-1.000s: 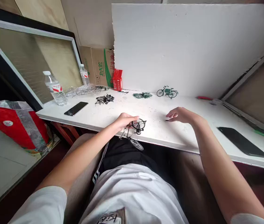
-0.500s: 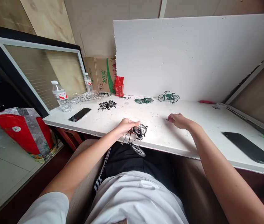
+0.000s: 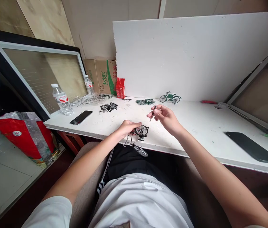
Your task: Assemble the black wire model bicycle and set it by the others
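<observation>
My left hand pinches a black model bicycle by one wheel at the table's front edge. The bicycle hangs tilted, its other wheel below the edge, over my lap. Raised above the table, my right hand is closed on a small screwdriver with a dark handle and a thin shaft pointing down. The screwdriver is apart from the bicycle. Behind my hands, a green model bicycle stands upright, and another green one lies on its side.
Black model parts lie on the white table, with wiry frames behind. Two bottles, the nearer one upright, stand left near a phone. A red box stands at the back; a dark flat device lies right.
My right hand has lifted off the table and moved left toward the bicycle, carrying the screwdriver. My left hand keeps its hold on the wheel, nearly still.
</observation>
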Demonstrator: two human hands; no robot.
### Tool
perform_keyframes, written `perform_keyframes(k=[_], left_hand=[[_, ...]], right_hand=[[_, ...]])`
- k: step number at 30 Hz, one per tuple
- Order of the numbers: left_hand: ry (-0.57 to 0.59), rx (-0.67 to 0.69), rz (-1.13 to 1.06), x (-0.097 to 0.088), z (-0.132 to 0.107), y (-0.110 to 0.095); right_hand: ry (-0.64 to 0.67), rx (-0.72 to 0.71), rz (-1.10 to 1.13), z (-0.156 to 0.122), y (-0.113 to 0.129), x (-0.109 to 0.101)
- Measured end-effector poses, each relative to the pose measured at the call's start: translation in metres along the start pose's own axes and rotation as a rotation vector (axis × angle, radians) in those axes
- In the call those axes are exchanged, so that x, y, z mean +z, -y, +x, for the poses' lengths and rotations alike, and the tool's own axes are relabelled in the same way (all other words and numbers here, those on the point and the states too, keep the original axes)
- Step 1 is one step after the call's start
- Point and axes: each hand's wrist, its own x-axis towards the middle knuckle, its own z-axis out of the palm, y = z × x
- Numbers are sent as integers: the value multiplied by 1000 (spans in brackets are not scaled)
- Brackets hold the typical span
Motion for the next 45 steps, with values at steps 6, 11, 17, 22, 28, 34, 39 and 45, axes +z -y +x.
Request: perform_keyframes(k=[6, 11, 17, 22, 28, 34, 39, 45], left_hand=[[-17, 6, -8, -1, 3, 2], [-1, 3, -39, 0, 2, 0], [8, -20, -112, 2, -2, -3], [-5, -3, -121, 1, 0, -2], [-12, 12, -102, 0, 4, 3], [-6, 11, -99, -3, 9, 8], [5, 18, -101, -2, 9, 8], [-5, 14, -104, 0, 6, 5]], right_hand=[[182, -91, 7, -14, 6, 21], [128, -127, -41, -9, -17, 14], [81, -124, 36, -6, -26, 13], [9, -142, -71, -9, -34, 18], [-12, -102, -3, -8, -41, 20], [5, -113, 36, -12, -52, 25], [2, -85, 12, -12, -50, 26], [-6, -80, 32, -11, -51, 25]])
